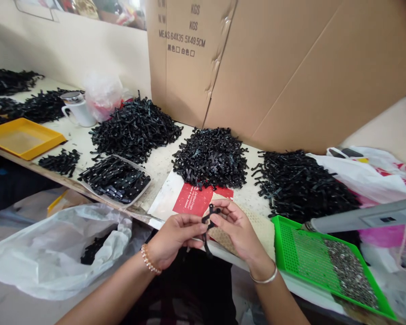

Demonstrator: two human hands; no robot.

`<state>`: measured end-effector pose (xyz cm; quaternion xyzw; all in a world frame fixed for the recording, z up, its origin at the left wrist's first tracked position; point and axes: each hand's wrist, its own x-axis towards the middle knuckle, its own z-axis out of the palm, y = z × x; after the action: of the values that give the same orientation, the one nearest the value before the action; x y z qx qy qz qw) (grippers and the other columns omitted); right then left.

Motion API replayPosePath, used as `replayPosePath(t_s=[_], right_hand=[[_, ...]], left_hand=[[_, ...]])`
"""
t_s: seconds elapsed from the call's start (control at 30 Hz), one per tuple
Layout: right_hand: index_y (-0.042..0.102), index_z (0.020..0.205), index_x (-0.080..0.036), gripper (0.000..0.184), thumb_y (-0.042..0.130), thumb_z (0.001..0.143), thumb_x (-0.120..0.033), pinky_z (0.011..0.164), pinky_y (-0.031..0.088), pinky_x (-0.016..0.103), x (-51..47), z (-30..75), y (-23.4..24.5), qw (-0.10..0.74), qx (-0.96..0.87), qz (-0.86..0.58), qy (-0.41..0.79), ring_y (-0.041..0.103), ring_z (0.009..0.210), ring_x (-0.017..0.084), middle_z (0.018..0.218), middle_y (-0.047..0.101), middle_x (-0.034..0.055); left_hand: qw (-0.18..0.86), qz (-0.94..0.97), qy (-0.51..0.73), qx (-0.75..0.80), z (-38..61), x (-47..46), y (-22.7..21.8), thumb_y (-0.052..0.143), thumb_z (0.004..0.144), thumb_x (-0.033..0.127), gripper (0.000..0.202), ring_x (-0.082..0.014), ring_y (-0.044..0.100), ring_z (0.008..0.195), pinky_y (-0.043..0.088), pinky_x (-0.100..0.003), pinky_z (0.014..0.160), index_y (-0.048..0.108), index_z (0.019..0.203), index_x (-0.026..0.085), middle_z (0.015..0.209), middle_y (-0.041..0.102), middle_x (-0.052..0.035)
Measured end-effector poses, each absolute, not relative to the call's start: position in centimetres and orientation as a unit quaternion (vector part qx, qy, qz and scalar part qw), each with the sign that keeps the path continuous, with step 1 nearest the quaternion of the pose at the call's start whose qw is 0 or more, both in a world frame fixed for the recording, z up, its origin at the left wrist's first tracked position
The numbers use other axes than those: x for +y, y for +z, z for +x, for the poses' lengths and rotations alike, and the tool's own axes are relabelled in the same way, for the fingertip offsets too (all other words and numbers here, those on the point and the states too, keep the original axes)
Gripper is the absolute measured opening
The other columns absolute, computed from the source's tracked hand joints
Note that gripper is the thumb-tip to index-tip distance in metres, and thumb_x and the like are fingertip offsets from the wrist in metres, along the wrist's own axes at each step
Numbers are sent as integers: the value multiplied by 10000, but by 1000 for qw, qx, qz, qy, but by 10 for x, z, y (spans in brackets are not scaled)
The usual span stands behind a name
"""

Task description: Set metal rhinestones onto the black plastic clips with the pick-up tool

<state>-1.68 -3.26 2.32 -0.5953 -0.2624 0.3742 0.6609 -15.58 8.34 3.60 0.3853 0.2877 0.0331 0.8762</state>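
My left hand and my right hand meet at the front edge of the table. Both are closed on small black plastic strips, which cross between my fingertips; how they join is partly hidden by the fingers. Just beyond my hands lies a red and white printed sheet, with a heap of small black parts on it. A beige textured mat lies under and beside my right hand.
A green tray of small metal pieces stands at right, an electric screwdriver over its back edge. More black strips pile up at left, beside a clear tray. A white bag hangs at the lower left; cardboard stands behind.
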Motion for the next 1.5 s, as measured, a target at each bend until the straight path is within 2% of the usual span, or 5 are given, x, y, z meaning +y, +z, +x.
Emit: replayPosePath(t_s=[0.23,0.53,0.77,1.0,1.5], right_hand=[[631,919,-222,313,811,694,-345,761,539,288,-29,-43,10,714,-194,-617,267,615,814,157,884,652,23],[662,903,-203,168,716,804,-327,703,528,269,-36,-65,4,701,-279,-616,227,613,800,163,897,639,46],[686,883,-205,183,746,771,-337,715,538,302,-46,-69,-9,733,-206,-612,215,632,781,176,850,678,43],[703,862,-220,112,703,811,-319,760,513,297,-50,-66,-12,744,-221,-607,170,608,820,168,848,645,28],[668,941,-236,120,680,839,-297,788,495,281,-70,-42,-23,764,-189,-604,127,603,865,155,916,634,14]], left_hand=[[853,298,214,371,-150,74,28,881,586,101,625,-78,612,564,505,-135,536,545,1109,165,701,670,23],[916,192,134,327,-145,69,10,839,645,75,207,-32,557,524,473,-92,472,699,798,72,708,651,-6],[924,209,72,312,-146,65,9,910,567,258,307,-64,587,623,475,-126,525,733,777,120,739,667,-6],[902,307,50,300,-146,59,20,929,511,300,364,-118,619,738,531,-219,746,753,778,126,828,704,-45],[863,404,60,299,-95,41,28,912,475,362,397,-111,592,648,523,-192,599,710,724,127,728,662,-10]])
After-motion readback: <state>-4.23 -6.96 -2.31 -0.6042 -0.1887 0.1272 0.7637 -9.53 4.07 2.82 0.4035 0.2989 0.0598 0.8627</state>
